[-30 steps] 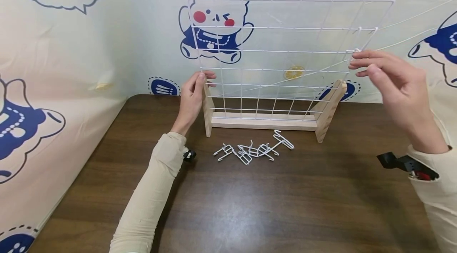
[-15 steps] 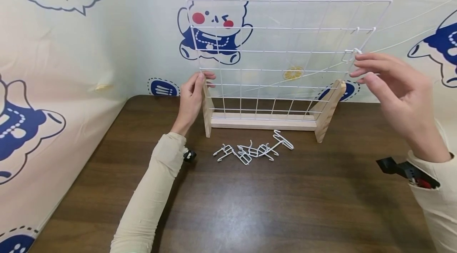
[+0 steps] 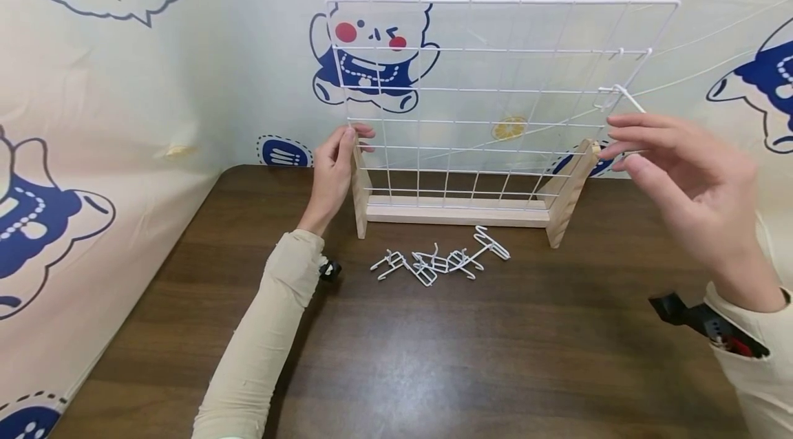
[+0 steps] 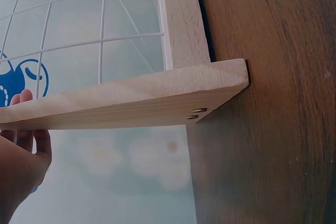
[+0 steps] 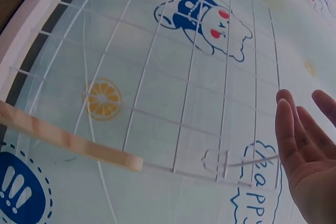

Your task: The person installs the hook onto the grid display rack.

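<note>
A white wire grid rack (image 3: 471, 89) stands on a wooden base with wooden side posts. My left hand (image 3: 332, 164) grips the top of the left post (image 3: 361, 198), thumb on the near side and fingers reaching behind. In the left wrist view, that post (image 4: 126, 95) crosses between thumb and fingers. A white wire hook (image 3: 628, 98) hangs on the grid's upper right, its prong pointing forward. Just below the prong's tip, my right hand (image 3: 694, 184) is held up with fingers loosely bent, nothing in its grasp. The right wrist view shows the hook (image 5: 227, 165) beside these fingers.
Several more white wire hooks (image 3: 434, 263) lie in a loose pile on the brown table (image 3: 446, 356), in front of the base bar (image 3: 458, 212). A printed cloth (image 3: 248, 81) with cartoon bears hangs close behind and to the left.
My right hand has drawn down and slightly right from the hung hook, leaving its prong in sight. My left hand stays on the post, and the hook pile has not moved.
</note>
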Demonstrator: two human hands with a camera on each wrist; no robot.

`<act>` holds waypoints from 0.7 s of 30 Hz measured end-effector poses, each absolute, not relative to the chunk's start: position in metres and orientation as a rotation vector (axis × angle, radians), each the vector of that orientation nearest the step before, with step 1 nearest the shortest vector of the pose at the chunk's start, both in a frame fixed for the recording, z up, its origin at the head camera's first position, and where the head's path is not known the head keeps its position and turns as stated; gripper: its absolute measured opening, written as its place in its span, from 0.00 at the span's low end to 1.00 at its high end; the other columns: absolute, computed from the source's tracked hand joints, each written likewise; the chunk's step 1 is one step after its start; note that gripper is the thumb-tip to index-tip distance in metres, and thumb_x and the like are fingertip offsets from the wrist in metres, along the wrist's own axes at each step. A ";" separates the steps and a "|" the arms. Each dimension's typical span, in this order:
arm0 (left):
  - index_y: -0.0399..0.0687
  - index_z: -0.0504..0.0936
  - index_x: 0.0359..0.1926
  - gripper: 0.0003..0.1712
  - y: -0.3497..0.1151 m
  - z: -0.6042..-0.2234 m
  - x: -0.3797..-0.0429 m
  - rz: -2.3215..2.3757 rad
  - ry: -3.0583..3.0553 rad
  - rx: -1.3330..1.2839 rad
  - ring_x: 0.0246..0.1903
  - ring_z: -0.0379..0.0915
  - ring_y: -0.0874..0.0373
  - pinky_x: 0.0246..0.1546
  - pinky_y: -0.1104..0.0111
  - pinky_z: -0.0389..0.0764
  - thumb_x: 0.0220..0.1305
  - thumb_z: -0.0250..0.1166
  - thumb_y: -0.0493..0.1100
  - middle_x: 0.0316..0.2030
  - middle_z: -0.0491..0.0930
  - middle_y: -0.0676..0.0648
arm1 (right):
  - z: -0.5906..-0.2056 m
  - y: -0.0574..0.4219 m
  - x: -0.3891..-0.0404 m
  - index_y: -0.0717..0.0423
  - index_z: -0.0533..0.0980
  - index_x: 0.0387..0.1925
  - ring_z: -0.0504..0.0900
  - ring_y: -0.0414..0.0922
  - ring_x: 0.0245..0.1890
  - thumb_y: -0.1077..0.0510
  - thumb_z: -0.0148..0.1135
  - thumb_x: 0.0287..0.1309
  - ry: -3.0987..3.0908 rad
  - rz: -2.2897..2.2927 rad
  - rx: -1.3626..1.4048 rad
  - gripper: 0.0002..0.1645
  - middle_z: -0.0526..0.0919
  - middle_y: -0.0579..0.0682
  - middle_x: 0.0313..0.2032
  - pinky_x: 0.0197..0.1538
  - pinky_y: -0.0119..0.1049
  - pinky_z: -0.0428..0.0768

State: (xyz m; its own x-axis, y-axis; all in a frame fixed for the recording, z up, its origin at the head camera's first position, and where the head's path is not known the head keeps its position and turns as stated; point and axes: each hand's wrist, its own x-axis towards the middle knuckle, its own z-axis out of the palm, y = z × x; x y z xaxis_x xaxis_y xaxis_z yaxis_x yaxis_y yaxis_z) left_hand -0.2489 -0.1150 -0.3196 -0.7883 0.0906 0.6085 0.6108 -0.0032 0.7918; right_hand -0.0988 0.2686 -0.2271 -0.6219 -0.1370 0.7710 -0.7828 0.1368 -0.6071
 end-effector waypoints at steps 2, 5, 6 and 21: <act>0.22 0.77 0.50 0.20 -0.115 -0.320 -0.249 -1.841 -1.901 -0.726 0.41 0.81 0.39 0.55 0.46 0.76 0.79 0.44 0.37 0.47 0.79 0.25 | -0.230 0.266 -0.097 0.86 0.75 0.46 0.84 0.48 0.45 0.78 0.57 0.55 -1.866 1.539 0.911 0.17 0.79 0.70 0.54 0.50 0.26 0.81; 0.22 0.77 0.50 0.20 -0.114 -0.320 -0.248 -1.841 -1.901 -0.726 0.41 0.81 0.38 0.56 0.46 0.76 0.79 0.44 0.37 0.47 0.79 0.25 | -0.235 0.263 -0.096 0.86 0.74 0.47 0.84 0.49 0.46 0.79 0.57 0.55 -1.865 1.578 0.956 0.17 0.78 0.72 0.53 0.51 0.28 0.81; 0.22 0.77 0.50 0.20 -0.114 -0.320 -0.248 -1.843 -1.901 -0.724 0.41 0.80 0.37 0.56 0.46 0.76 0.79 0.44 0.37 0.47 0.79 0.25 | -0.237 0.262 -0.095 0.86 0.74 0.48 0.84 0.49 0.46 0.79 0.57 0.55 -1.874 1.575 0.966 0.17 0.78 0.73 0.53 0.51 0.28 0.81; 0.22 0.77 0.50 0.20 -0.114 -0.320 -0.248 -1.864 -1.889 -0.721 0.43 0.77 0.27 0.56 0.46 0.76 0.79 0.44 0.37 0.48 0.78 0.24 | -0.249 0.237 -0.085 0.74 0.79 0.49 0.83 0.40 0.41 0.78 0.61 0.54 -2.159 1.181 0.882 0.19 0.86 0.56 0.40 0.42 0.22 0.79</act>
